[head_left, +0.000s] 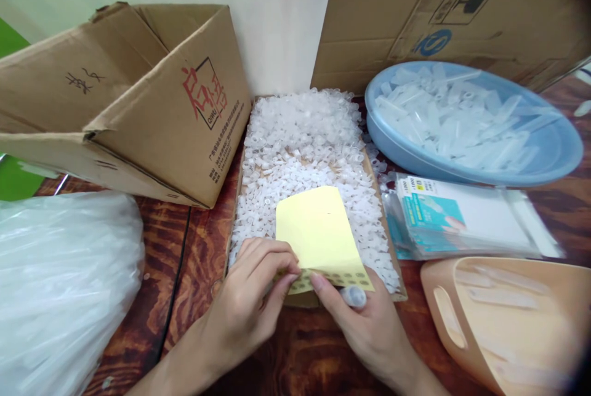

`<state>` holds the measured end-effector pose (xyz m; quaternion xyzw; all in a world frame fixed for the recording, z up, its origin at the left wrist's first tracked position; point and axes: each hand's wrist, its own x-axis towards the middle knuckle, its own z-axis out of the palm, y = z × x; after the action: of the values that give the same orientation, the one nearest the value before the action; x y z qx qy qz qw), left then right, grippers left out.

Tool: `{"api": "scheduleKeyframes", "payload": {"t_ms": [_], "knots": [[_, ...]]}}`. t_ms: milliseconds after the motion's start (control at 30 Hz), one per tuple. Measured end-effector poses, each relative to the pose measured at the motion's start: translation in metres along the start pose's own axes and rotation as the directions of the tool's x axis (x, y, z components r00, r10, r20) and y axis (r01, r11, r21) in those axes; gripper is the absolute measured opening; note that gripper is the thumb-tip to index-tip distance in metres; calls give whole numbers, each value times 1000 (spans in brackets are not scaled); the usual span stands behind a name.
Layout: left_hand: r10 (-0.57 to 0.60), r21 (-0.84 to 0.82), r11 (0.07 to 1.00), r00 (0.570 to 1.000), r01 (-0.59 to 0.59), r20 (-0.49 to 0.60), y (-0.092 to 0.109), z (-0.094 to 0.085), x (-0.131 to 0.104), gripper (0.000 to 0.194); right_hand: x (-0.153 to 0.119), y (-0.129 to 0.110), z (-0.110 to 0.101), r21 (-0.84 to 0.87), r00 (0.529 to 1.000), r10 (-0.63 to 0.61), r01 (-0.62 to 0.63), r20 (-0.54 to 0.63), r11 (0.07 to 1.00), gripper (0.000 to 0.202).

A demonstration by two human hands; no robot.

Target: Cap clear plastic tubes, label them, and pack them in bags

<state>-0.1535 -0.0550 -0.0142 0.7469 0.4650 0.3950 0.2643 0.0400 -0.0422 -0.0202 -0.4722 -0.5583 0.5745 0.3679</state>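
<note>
Pinching the lower left edge of a yellow sheet (318, 230) between thumb and forefinger, the left hand (253, 288) reaches in from the bottom of the head view, wrist bent, knuckles up. The right hand (376, 322), at lower right of centre, clamps the sheet's bottom edge under its thumb, fingers curled behind, and also holds a translucent tube (353, 296).

The sheet is at the frame's centre, its long axis running up the frame with a slight lean left; rows of dark round marks line its bottom edge. The tube's round end faces the camera; the rest is hidden.

At upper left, a cardboard box (175, 106) bears "QIWU" beneath red characters, with smaller print too fine to read. Packets (475, 217) at right carry a blue-and-white printed label.
</note>
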Motion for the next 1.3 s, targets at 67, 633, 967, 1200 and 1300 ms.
{"api": "scheduleKeyframes", "payload": {"t_ms": [67, 633, 967, 1200, 1300], "knots": [[-53, -45, 998, 998, 54, 17, 1, -1, 1, 19, 0, -2, 0, 61, 997, 70, -71, 9, 996, 29], [-85, -29, 996, 996, 85, -15, 0, 1, 2, 19, 1, -4, 0, -13, 1000, 7, -6, 24, 1000, 27], [-63, -16, 998, 998, 63, -1, -2, 2, 1, 20, 2, -3, 0, -34, 1000, 12, -11, 25, 999, 28], [-59, -9, 998, 998, 60, 8, -2, 1, 1, 21, 0, -4, -1, -44, 1000, 0, 1, 26, 999, 26], [-59, -6, 998, 998, 59, 27, -2, 2, 1, 21, -1, -3, -1, -45, 1000, -5, 6, 23, 999, 26]]}}
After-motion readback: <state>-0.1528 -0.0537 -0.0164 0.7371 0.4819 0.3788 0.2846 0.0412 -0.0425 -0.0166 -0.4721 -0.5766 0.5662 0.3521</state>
